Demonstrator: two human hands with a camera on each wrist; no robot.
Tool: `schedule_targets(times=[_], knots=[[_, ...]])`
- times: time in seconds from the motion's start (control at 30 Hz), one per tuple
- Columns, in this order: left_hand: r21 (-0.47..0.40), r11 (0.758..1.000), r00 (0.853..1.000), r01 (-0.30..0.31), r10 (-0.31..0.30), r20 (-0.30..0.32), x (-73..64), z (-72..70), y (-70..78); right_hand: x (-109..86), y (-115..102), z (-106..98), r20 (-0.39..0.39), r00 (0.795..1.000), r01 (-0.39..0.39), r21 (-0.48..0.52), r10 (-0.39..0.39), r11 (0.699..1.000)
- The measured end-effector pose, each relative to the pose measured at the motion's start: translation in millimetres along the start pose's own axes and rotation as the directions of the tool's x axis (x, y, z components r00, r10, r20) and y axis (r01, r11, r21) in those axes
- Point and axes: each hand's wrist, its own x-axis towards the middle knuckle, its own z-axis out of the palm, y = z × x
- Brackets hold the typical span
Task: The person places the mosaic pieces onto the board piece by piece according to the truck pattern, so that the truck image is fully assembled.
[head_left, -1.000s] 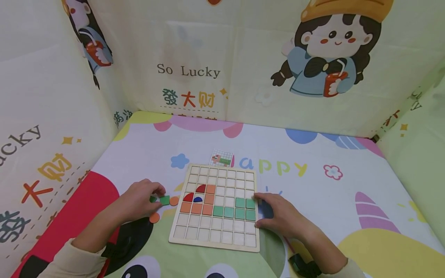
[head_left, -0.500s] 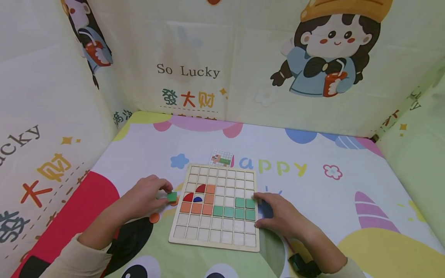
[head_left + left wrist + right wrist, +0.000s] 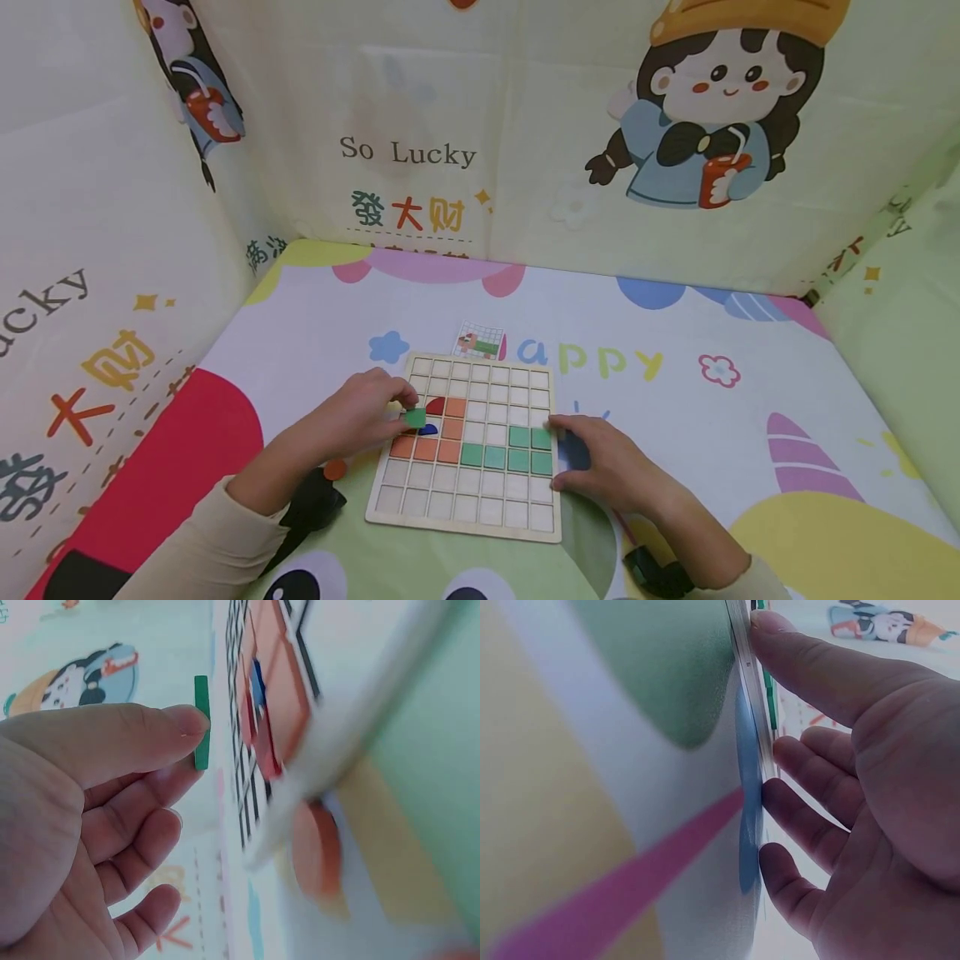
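My left hand (image 3: 367,408) pinches a green square tile (image 3: 414,418) between thumb and fingertips, above the left side of the wooden grid board (image 3: 480,521). In the left wrist view the tile (image 3: 201,724) is seen edge-on, apart from the board. My right hand (image 3: 611,462) touches the board's right edge with thumb and fingertips spread; the right wrist view has the thumb (image 3: 810,656) against the board's edge. On the board lie orange squares (image 3: 425,450), several green squares (image 3: 517,460), a red piece (image 3: 436,406) and a blue half-round piece (image 3: 428,430). The hand covers part of this corner.
A small pattern card (image 3: 478,341) lies just behind the board. An orange round piece (image 3: 335,470) rests on the printed tablecloth (image 3: 660,325), left of the board. Printed curtains (image 3: 525,125) stand behind and at both sides.
My left hand has picked up the green tile from the tablecloth left of the board and carried it right, over the board. The right hand has stayed at the board's edge.
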Motion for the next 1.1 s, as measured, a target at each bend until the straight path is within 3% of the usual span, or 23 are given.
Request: schedule_targets(times=[0.2,0.33,0.57,1.1], knots=[[-0.013,0.993,0.993,-0.114,0.114,0.006,15.1,5.6,12.6,-0.3,0,0,0.001,1.0,-0.001,0.003,0.001,1.0],[-0.006,0.987,0.987,-0.16,0.16,0.004,20.7,9.6,18.9,-0.9,1,0,0.002,1.0,-0.005,0.003,0.005,1.0],[-0.036,0.984,0.984,-0.173,0.174,0.022,28.9,16.2,29.2,-0.8,3,1,0.003,1.0,-0.005,0.007,0.005,1.0],[0.026,0.974,0.974,-0.224,0.223,0.048,42.3,32.2,48.1,-0.4,2,0,0.0,1.0,-0.011,0.009,0.011,1.0]])
